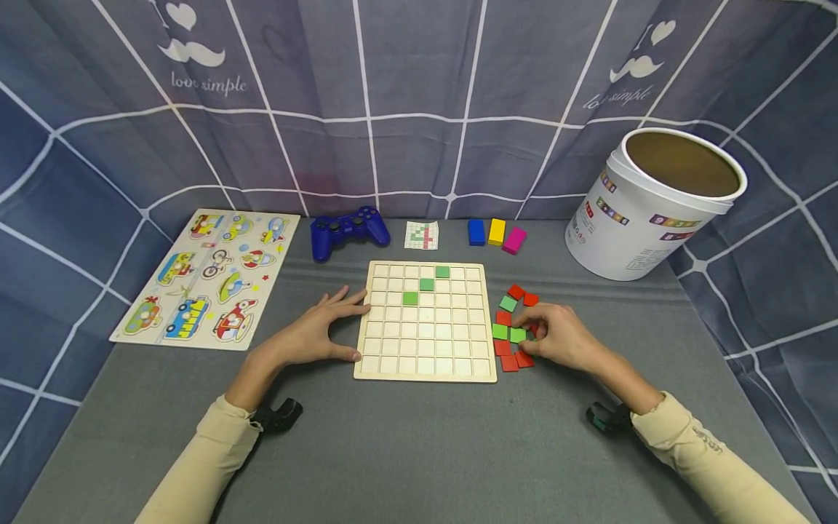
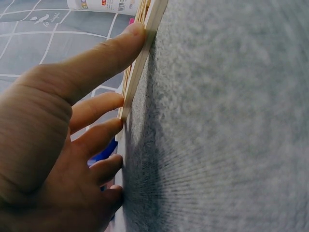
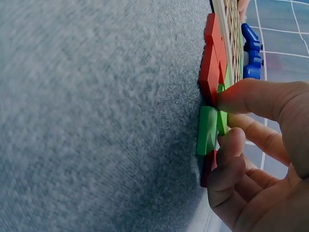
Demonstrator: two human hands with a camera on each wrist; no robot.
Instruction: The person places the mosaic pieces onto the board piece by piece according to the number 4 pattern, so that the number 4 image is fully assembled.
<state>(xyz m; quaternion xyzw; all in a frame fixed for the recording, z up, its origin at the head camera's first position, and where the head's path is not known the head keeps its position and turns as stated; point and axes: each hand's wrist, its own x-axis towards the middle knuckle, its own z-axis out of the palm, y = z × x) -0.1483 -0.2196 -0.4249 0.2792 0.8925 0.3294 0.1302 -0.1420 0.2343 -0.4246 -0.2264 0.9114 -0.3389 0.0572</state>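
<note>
A pale wooden grid board (image 1: 425,349) lies in the middle of the table, with three green tiles (image 1: 410,298) set in its upper squares. My left hand (image 1: 321,331) rests along the board's left edge, thumb and fingers spread straight; in the left wrist view the thumb (image 2: 108,50) touches its side. Just right of the board lies a loose group of red tiles (image 1: 509,363) and green tiles (image 1: 508,303). There my right hand (image 1: 563,338) pinches a light green tile (image 3: 222,121) between thumb and index finger, low among the others. Its fingers hide some tiles.
Behind the board are a blue game controller (image 1: 350,230), a small pattern card (image 1: 421,235) and blue, yellow and pink blocks (image 1: 496,232). A picture puzzle board (image 1: 216,276) lies at left. A white bucket (image 1: 628,218) stands back right, by the curtain (image 1: 419,87).
</note>
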